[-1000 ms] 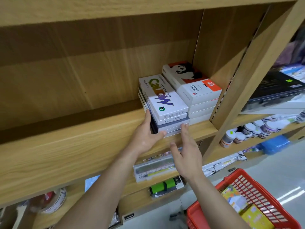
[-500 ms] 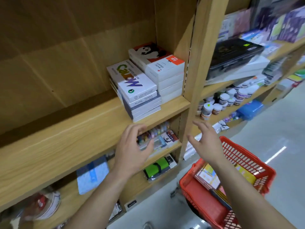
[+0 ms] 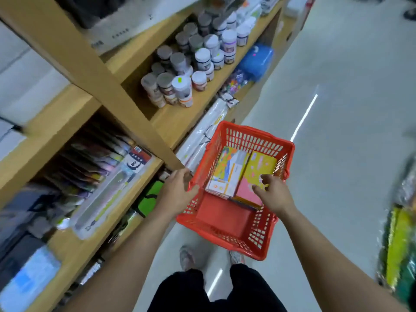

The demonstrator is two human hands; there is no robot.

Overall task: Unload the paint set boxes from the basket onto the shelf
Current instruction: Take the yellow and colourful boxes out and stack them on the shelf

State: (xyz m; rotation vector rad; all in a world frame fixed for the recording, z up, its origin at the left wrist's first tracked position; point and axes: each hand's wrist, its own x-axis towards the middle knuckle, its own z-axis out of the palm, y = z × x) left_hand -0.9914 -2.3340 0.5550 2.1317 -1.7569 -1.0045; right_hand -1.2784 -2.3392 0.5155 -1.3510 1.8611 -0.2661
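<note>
A red plastic basket (image 3: 227, 224) stands on the floor in front of my feet. Inside it, against the far end, lie colourful paint set boxes: one with a white and orange-yellow cover (image 3: 227, 170), a yellow one (image 3: 262, 164) and a pink one (image 3: 246, 194) stacked beside it. My left hand (image 3: 177, 191) hovers over the basket's left rim, fingers loosely spread, holding nothing. My right hand (image 3: 273, 194) reaches into the basket above the pink and yellow boxes with fingers relaxed; it grips nothing. The shelf with the stacked boxes is out of view.
Wooden shelving (image 3: 74, 102) runs along the left. Jars of paint (image 3: 184, 70) fill one shelf, a blue case (image 3: 256, 60) lies further along, and packaged art supplies (image 3: 105, 176) sit on the lower shelf. Pale floor (image 3: 337, 109) stretches right; wrapped goods (image 3: 400, 239) are at the right edge.
My view has swung down from the shelf to the basket. Both hands left the stacked boxes on the shelf and dropped to the basket, the right one reaching inside.
</note>
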